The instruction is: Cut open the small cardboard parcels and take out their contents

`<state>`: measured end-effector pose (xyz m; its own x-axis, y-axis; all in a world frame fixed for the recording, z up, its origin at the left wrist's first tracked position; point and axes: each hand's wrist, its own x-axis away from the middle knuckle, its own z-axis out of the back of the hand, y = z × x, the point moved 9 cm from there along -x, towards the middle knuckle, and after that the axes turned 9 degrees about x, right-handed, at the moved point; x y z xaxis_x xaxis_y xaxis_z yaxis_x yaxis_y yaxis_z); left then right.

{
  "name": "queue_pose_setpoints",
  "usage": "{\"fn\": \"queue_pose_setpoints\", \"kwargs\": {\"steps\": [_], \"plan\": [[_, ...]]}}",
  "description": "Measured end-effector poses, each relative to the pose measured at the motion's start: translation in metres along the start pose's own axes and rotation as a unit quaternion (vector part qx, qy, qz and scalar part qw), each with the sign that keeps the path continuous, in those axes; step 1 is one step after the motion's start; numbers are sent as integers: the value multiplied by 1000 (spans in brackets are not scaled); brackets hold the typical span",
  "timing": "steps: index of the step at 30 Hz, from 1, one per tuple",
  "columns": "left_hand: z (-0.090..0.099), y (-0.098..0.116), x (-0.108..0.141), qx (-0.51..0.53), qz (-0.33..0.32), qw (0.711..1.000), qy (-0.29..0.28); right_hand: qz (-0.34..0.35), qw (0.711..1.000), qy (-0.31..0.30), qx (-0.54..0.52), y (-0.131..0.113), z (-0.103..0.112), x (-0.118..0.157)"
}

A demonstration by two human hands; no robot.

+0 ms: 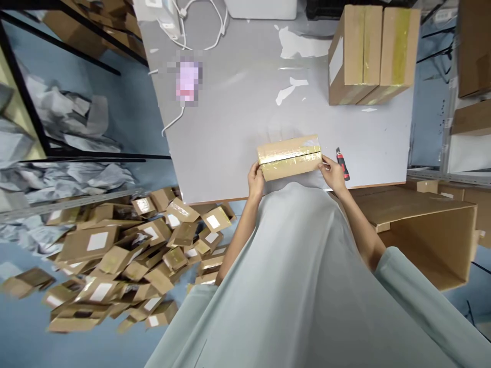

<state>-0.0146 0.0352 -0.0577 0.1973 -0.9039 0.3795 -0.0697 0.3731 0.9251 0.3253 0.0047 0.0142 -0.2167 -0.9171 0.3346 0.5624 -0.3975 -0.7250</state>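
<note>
A small cardboard box (289, 157) with shiny yellowish tape lies at the front edge of the grey table (238, 107), and a dark slit runs along its taped seam. My left hand (255, 180) grips its left end, with the fingers closed on the edge. At the right end, my right hand (332, 173) holds the lower corner between thumb and fingers. Just to the right of that hand lies a red and black box cutter (343, 164), touched by neither hand.
Two taped cardboard boxes (362, 51) stand at the back right of the table. A blurred pink device (187, 81) with a white cable is at the left. Opened boxes (141, 245) cover the floor; a large open carton (425, 240) sits at the right.
</note>
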Motion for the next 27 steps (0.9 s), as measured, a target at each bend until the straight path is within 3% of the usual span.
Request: {"fn": "queue_pose_setpoints", "kwargs": {"steps": [5, 7, 10, 14, 18, 20, 23, 27], "plan": [[14, 31, 15, -48, -79, 994, 52, -14, 1000, 5, 10, -13, -4, 7], [16, 39, 20, -48, -94, 993, 43, -2, 1000, -4, -10, -18, -3, 7], [16, 38, 22, -5, -67, 998, 11, 8, 998, -34, -43, -13, 0, 1], [11, 34, 18, -31, -39, 999, 18, -19, 994, -42, -95, 12, 1, -18], [-10, 41, 12, -73, -87, 993, 13, -105, 984, -66, -127, 49, -14, -42], [-11, 40, 8, -65, -99, 993, 26, -147, 977, -85, -127, 61, -25, -49], [8, 32, 5, -63, -88, 992, 62, -168, 968, -123, -138, 61, -43, -54], [54, 30, 2, -92, -89, 984, 121, -136, 953, -193, -190, 29, -68, -51]]}}
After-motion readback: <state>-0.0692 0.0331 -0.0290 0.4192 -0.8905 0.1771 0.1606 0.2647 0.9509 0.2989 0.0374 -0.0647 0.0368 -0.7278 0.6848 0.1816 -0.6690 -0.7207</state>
